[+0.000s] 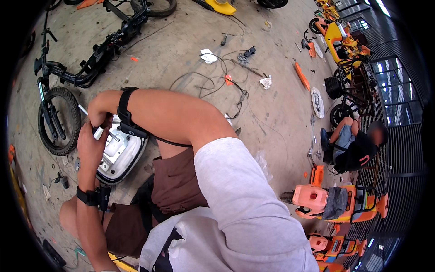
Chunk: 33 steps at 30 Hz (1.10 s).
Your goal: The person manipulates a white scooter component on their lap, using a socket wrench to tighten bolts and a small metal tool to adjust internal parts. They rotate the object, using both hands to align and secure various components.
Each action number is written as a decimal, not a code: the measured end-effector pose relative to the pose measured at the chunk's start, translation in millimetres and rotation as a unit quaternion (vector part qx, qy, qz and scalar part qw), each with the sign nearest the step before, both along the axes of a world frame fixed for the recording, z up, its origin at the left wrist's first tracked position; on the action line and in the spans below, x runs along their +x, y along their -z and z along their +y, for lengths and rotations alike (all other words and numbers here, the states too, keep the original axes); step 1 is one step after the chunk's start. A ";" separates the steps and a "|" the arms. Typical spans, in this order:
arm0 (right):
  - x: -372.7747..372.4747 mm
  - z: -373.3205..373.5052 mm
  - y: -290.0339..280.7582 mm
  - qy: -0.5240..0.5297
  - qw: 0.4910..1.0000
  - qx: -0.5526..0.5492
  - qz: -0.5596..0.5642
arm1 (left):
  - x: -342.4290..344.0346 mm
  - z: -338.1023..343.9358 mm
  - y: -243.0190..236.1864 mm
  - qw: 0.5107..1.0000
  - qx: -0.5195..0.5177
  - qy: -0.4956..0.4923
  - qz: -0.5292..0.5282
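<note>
My right hand [100, 109] reaches across from the right and is closed around a silver rod-shaped tool [83, 110], one end of which sticks out at its left. Just below, my left hand [90, 144] is closed at the same tool, with curled fingers close to those of the right. Both hands are over a white moulded panel with a dark rim [121, 156], which looks like the underside of a scooter seat. A short metal bar lies over its raised middle, beside my fingers. My hands hide the panel's left side and most of the tool.
A bare black scooter frame [86, 75] with a front wheel [59, 120] stands at the left. Loose cables [213, 79] and scraps lie on the concrete floor. A seated person [358, 147] is at the right, near orange scooter bodies [312, 199] and a white tray of small parts [317, 103].
</note>
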State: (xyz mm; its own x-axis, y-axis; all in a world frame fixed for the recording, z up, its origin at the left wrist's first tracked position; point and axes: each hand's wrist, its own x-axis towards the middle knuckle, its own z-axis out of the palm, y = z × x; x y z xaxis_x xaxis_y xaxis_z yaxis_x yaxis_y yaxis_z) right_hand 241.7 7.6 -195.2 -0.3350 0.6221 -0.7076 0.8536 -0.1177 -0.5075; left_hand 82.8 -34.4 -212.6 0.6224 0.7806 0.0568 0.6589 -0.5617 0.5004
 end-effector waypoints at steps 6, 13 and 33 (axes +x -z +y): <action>10.0 5.6 5.2 0.077 0.989 0.129 0.007 | 0.1 1.4 0.8 0.998 -0.033 0.004 -0.047; 12.1 -1.3 -13.7 -0.014 0.958 0.255 -0.131 | -6.9 7.2 13.6 0.998 0.017 0.037 -0.052; 29.8 8.3 17.8 0.057 0.992 -0.059 0.092 | -5.4 1.2 2.5 0.999 -0.005 0.038 -0.011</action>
State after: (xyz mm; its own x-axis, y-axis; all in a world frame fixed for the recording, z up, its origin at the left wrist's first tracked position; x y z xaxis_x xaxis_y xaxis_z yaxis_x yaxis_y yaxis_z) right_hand 271.5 16.0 -213.0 -0.3974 0.5803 -0.7108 0.7254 -0.2757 -0.6307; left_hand 77.4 -33.2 -215.1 0.6785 0.7320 0.0623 0.6039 -0.6041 0.5200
